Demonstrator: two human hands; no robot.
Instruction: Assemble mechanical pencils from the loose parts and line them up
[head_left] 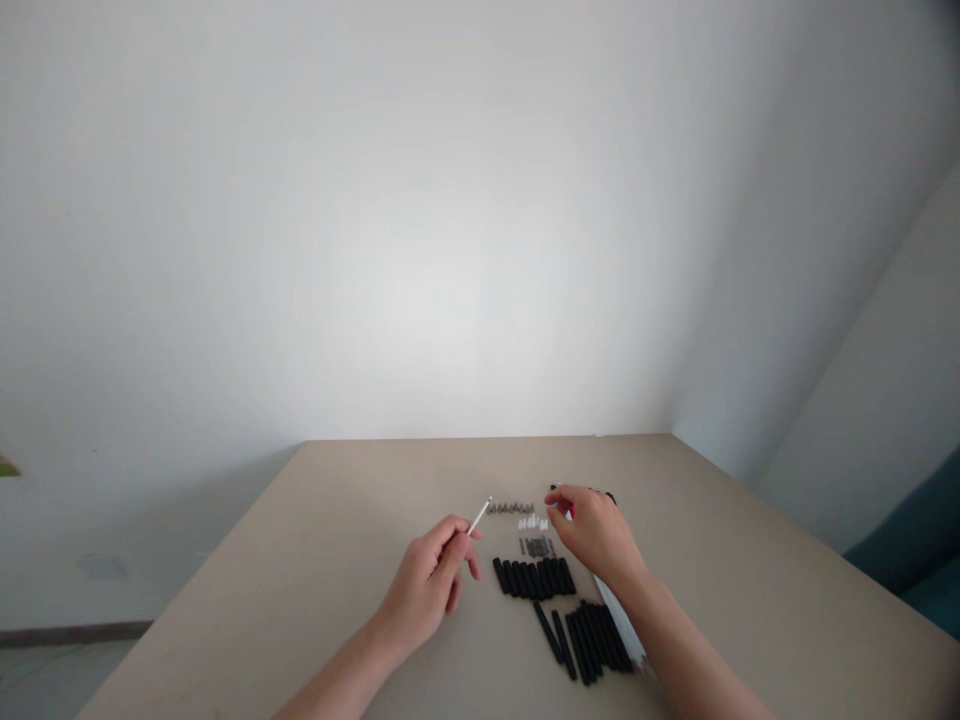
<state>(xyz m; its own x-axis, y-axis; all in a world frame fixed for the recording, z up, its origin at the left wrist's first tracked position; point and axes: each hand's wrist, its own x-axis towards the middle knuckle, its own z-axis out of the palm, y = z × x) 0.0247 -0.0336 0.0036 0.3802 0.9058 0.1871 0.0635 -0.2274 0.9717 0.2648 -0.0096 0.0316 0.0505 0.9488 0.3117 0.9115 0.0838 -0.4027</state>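
Observation:
My left hand [429, 580] is closed in a pinch on a slim white pen refill [478, 517], its tip pointing up and to the right. Over the far right part of the parts, my right hand [592, 530] has thumb and forefinger drawn together; anything between them is too small to make out. Between the hands lie a row of small springs [511, 509], several small white plastic pieces [533, 523] and short grey metal pieces [537, 547]. Closer to me is a row of short black pen barrel parts [534, 578].
Longer black tubes [596, 642] lie at the front, beside a bundle of white refills [621, 622] partly under my right forearm. Small black parts [610, 496] show behind my right hand. The beige table [337, 520] meets a white wall [450, 250].

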